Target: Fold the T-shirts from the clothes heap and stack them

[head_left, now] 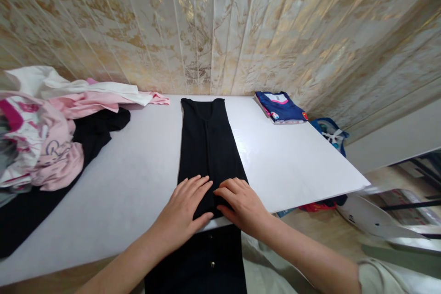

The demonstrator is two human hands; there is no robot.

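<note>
A long black garment (210, 142) lies lengthwise on the white table, folded narrow, with a scooped opening at its far end and a seam down the middle. Its near part hangs over the table's front edge, where small shiny buttons show. My left hand (191, 202) rests on the garment's left side close to that edge, fingers stretched and thumb apart. On the right side of the cloth lies my right hand (241, 202), its fingers slightly bent and the thumb apart from them. Neither hand has cloth gripped in it that I can see.
Loose pink, white and black clothes (55, 138) are heaped on the table's left. A folded navy shirt (282, 106) sits at the back right of the white table (296, 161). Beyond the right edge is a blue bag (329, 131). A patterned wall (206, 27) stands behind.
</note>
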